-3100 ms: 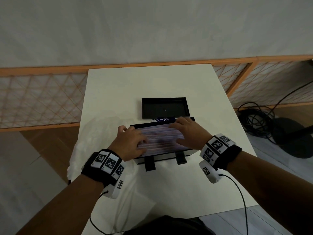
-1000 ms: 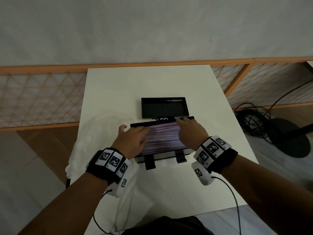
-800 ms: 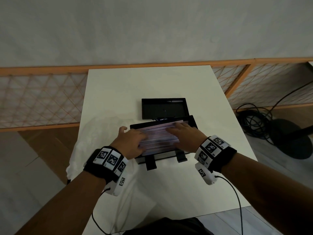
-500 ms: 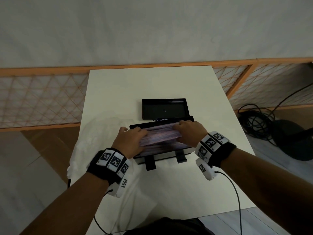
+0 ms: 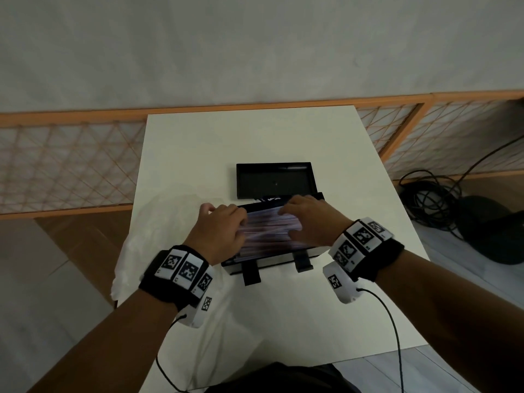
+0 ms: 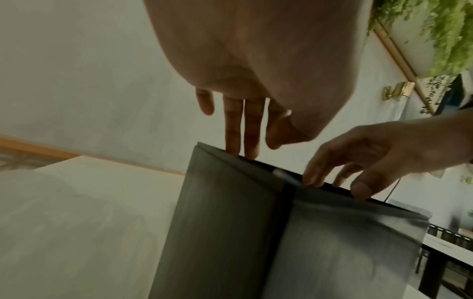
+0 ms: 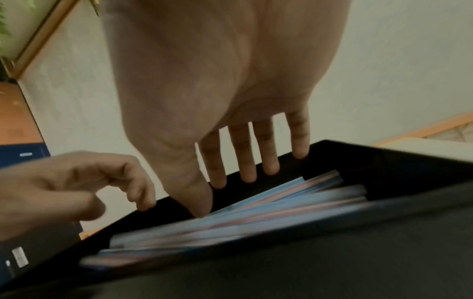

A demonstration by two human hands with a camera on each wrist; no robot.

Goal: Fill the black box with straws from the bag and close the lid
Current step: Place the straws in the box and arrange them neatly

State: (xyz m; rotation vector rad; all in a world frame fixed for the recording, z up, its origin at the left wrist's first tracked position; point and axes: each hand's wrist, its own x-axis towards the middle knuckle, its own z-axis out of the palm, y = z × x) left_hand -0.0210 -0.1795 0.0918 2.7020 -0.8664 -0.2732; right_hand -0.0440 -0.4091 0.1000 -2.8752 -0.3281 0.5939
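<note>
The black box (image 5: 312, 252) stands mid-table, packed with pale pink and blue straws (image 5: 268, 232). Its lid (image 5: 273, 180) lies open behind it. My left hand (image 5: 226, 225) rests on the left end of the straws, fingers loosely bent and holding nothing. In the left wrist view its fingertips (image 6: 243, 149) reach down to the box (image 6: 243, 222) rim. My right hand (image 5: 306, 219) lies over the right end. The right wrist view shows its fingers (image 7: 245, 161) straight and spread above the straws (image 7: 256, 208), thumb tip touching them. The clear bag (image 5: 147, 251) lies at the table's left.
Two black latch tabs (image 5: 251, 275) stick out from the box front toward me. The white table (image 5: 255, 137) stands against an orange lattice fence (image 5: 71, 160). Cables and a black base (image 5: 482, 228) lie on the floor to the right.
Both hands have kept shifting over the straw pile: the right hand slid inward, then back to the right end. The box stays in place, lid still open.
</note>
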